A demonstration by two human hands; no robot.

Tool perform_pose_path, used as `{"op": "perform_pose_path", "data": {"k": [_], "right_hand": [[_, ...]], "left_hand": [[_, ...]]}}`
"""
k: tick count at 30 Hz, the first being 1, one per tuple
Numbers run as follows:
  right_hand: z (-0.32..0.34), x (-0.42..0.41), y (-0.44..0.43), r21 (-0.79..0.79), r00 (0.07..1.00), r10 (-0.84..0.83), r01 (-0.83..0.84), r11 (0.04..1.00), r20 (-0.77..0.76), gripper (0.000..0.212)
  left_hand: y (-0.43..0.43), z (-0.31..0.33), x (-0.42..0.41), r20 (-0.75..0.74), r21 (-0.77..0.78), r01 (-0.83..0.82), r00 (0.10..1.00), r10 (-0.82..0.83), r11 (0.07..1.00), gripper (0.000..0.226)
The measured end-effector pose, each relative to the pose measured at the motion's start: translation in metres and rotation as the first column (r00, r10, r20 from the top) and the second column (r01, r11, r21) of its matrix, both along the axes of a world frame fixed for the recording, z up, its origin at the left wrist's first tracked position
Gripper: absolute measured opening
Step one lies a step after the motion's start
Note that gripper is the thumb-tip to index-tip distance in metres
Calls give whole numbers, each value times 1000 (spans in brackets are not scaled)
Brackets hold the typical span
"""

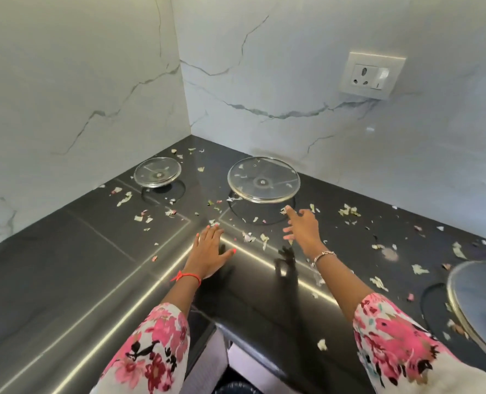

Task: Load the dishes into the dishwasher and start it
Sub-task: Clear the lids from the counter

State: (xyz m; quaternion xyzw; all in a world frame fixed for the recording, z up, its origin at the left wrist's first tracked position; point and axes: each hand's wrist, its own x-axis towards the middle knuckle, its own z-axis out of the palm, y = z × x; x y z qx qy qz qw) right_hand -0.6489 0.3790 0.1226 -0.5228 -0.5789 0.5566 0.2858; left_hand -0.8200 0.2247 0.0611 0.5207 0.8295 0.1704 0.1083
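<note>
Two glass lids lie upside down on the dark corner counter (74,251). The large glass lid (263,180) is at the back middle and the small glass lid (157,173) sits to its left. A third lid (480,302) shows at the right edge, partly cut off. My right hand (301,226) is stretched out with spread fingers, just short of the large lid's near rim and above the counter. Over the counter to the left of it, my left hand (209,251) lies flat with straight fingers. Neither hand holds anything. No dishwasher is in view.
Vegetable scraps (349,210) are scattered over the counter around the lids. White marble walls meet in a corner behind. A wall socket (372,75) is mounted at the upper right. The counter's front edge (227,328) turns inward below my arms.
</note>
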Motion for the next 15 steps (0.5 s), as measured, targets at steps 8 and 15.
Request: {"op": "perform_pose_path", "data": {"k": [8, 15], "right_hand": [[-15, -45, 93, -492, 942, -197, 41, 869, -270, 58], [-25, -76, 120, -603, 904, -252, -8, 798, -345, 50]], "left_hand": [[44, -34, -15, -145, -23, -80, 987, 76, 997, 94], [45, -34, -15, -142, 4, -96, 985, 96, 995, 89]]}}
